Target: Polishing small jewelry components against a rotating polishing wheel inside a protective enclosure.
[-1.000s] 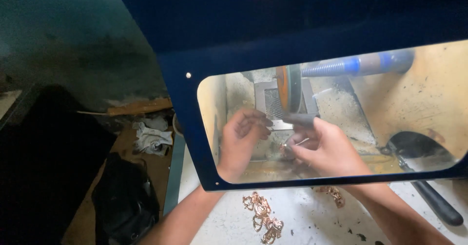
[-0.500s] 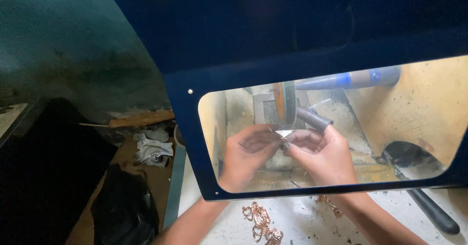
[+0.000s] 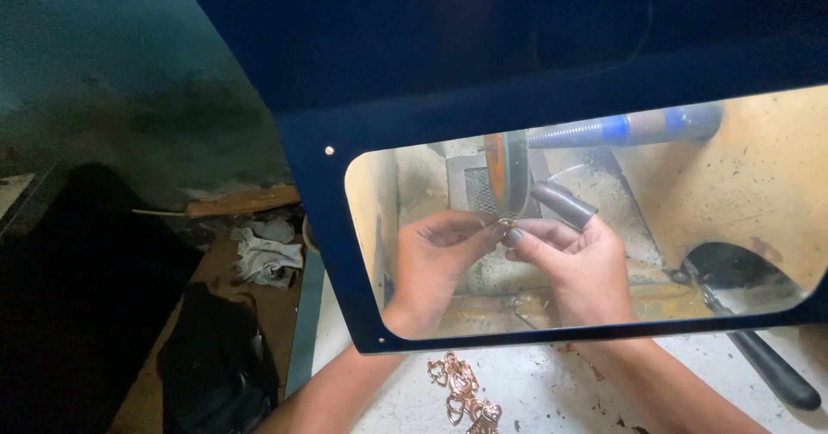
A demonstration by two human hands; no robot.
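Behind a clear window in a dark blue hood [image 3: 483, 97], my left hand [image 3: 435, 266] and my right hand [image 3: 578, 266] pinch one small metal piece [image 3: 505, 223] between their fingertips. The piece sits against the lower rim of an upright polishing wheel [image 3: 507, 173]. A grey rubber cot covers a raised finger [image 3: 562, 203] of my right hand. Both forearms pass under the hood's lower edge. A small pile of copper-coloured heart-shaped pieces [image 3: 461, 393] lies on the white bench [image 3: 552, 391] just in front of the hood.
A blue and grey spindle [image 3: 621, 128] runs right from the wheel. A black-handled tool [image 3: 759, 356] lies at the right, partly under the hood. On the brown floor at the left are a crumpled white rag [image 3: 263, 254] and a black bag [image 3: 216, 365].
My hands have closed in together and brought the small piece up to the wheel's lower rim. The view has shifted, so the hood window now sits lower and further right.
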